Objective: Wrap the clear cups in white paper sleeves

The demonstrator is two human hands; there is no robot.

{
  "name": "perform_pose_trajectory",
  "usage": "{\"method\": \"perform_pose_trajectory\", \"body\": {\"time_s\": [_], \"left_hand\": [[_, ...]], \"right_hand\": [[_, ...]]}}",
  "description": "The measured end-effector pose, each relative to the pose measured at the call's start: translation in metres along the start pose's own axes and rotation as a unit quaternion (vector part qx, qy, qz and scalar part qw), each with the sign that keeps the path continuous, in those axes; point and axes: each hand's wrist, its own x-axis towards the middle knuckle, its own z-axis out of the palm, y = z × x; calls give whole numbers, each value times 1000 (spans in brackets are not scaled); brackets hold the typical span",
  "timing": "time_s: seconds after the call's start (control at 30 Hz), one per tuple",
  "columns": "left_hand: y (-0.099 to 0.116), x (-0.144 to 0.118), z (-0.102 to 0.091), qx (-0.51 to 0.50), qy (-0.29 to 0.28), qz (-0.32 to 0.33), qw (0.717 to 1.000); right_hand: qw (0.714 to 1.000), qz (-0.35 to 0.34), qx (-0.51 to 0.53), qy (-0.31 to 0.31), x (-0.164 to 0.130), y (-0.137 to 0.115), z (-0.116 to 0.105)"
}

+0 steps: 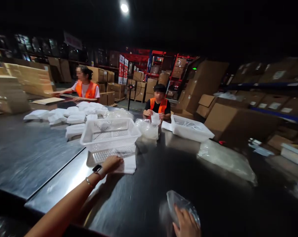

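Note:
My left hand (112,164), with a watch on its wrist, reaches to the white folded pieces (129,164) lying in front of a white perforated basket (109,144). Its fingers are curled together at these pieces, with the fingertips partly blurred. Nearer the table's front, my right hand (187,223) has its fingers closed on a clear plastic bag (182,204). The bag stands up partly off the dark tabletop, and its lower part is smeared.
Several white packets (76,118) lie left behind the basket. A bulky clear bag (147,129) is beside it. Across the table a person (159,103) in an orange vest holds a white piece near another basket (192,128). A second person (86,87) works left. A large plastic bag (225,159) lies right.

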Motion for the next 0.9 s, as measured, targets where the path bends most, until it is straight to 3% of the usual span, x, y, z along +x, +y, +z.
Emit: {"method": "perform_pose_trajectory", "body": {"time_s": [0.13,0.27,0.37,0.47,0.53,0.6,0.7,0.77,0.83,0.9], "left_hand": [[-3,11,-5,35,-3,-30,999],[0,24,-30,53,44,-55,996],[27,24,-37,53,71,-13,996],[74,6,-17,45,36,73,996],[104,-13,1,50,-2,103,993],[125,-31,15,59,-27,111,992],[140,-54,20,73,-32,116,990],[139,-64,13,87,-10,121,989],[134,-71,4,103,7,110,989],[125,-74,-4,101,-14,91,991]], "right_hand": [[999,16,23,18,-5,-1,6],[993,76,22,82,6,-18,-1],[988,99,52,104,19,-28,-14],[972,170,124,108,29,-34,-30],[936,256,215,107,31,-40,-39],[871,343,337,104,31,-51,-46],[748,420,499,128,29,-73,-53],[690,434,561,144,34,-84,-56],[667,432,590,145,44,-92,-59],[667,413,603,146,57,-94,-62]]}}
